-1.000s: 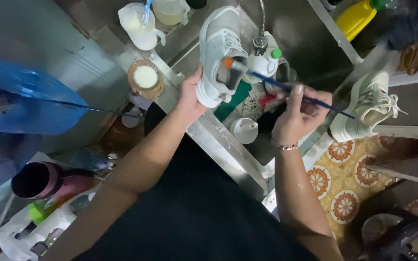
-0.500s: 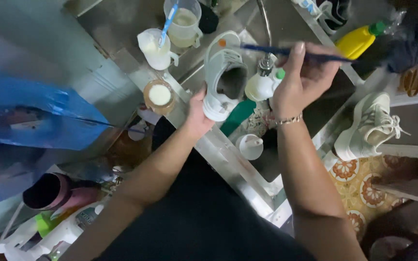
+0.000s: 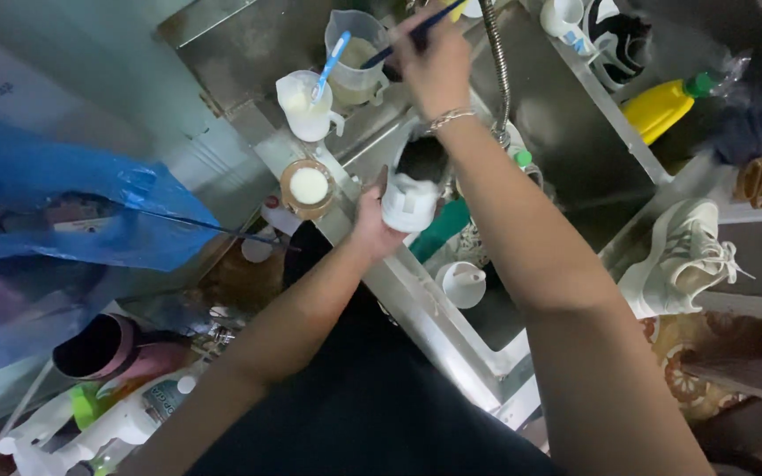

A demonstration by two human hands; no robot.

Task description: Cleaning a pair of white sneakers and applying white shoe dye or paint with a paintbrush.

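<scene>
Shoe (image 3: 409, 201): gripped heel-end by left hand (image 3: 370, 220) above the sink edge (image 3: 416, 304). Right hand (image 3: 434, 66) pinches a brush (image 3: 416, 31) over the jug (image 3: 354, 57) (liquid inside). Likely risks: drips; knocked jug spills.

Sink (image 3: 575, 132): dull brushed metal; shoe (image 3: 409, 198) in left hand (image 3: 370, 220): matt white fabric and rubber; measuring jug (image 3: 354, 53): clear plastic; bag (image 3: 90, 211): glossy blue plastic film.
</scene>
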